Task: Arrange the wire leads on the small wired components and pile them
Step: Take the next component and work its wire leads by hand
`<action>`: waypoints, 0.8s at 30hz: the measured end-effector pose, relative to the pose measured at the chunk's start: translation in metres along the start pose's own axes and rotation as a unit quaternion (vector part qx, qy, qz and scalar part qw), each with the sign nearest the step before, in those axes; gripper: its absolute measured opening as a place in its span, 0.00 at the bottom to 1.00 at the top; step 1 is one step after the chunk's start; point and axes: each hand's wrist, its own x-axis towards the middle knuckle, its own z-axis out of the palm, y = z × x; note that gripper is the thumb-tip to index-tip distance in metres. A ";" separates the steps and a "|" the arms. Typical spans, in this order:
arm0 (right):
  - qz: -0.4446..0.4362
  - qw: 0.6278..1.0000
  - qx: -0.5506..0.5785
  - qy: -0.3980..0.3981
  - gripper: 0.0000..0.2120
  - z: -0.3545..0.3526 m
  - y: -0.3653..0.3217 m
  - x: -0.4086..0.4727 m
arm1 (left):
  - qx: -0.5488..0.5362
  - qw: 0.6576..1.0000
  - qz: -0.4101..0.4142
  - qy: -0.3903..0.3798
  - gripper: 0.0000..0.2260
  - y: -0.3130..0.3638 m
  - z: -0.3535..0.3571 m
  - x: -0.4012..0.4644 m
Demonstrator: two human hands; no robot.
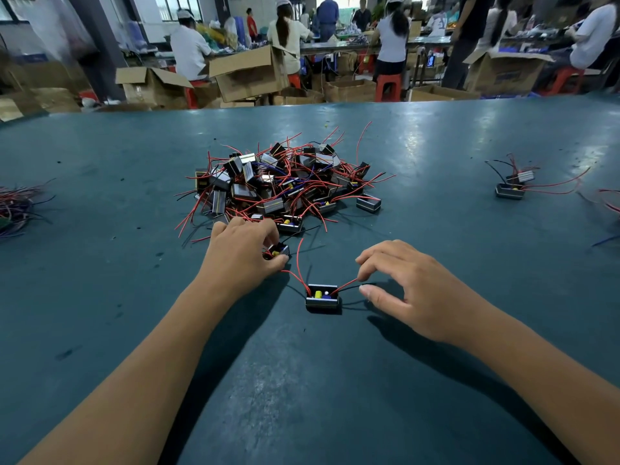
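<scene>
We look down on a broad teal table (436, 347), its cover scuffed and shiny where the light falls across the far half. Beyond its far edge lies a workshop: open cardboard boxes (241, 73) on the floor, red plastic stools (388, 87), and several workers (391, 38) at long benches, most with their backs to us.

Our left hand (240, 253) is curled around one small wired component (277, 251), thumb beneath and fingers over it, at the near edge of the big heap (285, 182). Our right hand (407, 286) is partly open, its forefinger and thumb drawn toward each other about the red and black leads (352, 286) of a second component (322, 297), which sits on the table between the two hands, open side up. Whether the fingertips actually squeeze the leads we cannot tell for sure; they look to be just touching. A further red lead (298, 263) from that component loops up toward the left hand.

By count: two hands, one component in the left, one lying loose between the hands. The heap holds dozens of black-cased components tangled in red wire, too many to number. At far right sits a little group (511, 186) of what seem two or three components, and a bundle of wires (16, 209) lies at the left edge.
</scene>
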 end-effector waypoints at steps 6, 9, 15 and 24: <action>0.004 1.000 -0.007 -0.002 0.04 0.000 -0.001 0.000 | 0.002 0.999 -0.022 -0.025 0.17 -0.005 0.002 0.000; 0.005 1.000 -0.010 -0.003 0.04 -0.001 -0.001 0.000 | 0.002 0.999 -0.026 -0.030 0.17 -0.006 0.003 0.000; 0.006 1.000 -0.013 -0.003 0.04 -0.002 -0.001 0.001 | 0.007 0.999 -0.026 -0.029 0.16 -0.004 0.004 0.001; 0.008 1.000 -0.016 -0.003 0.04 -0.002 -0.002 0.000 | -0.013 0.999 -0.028 -0.021 0.17 -0.004 0.007 0.001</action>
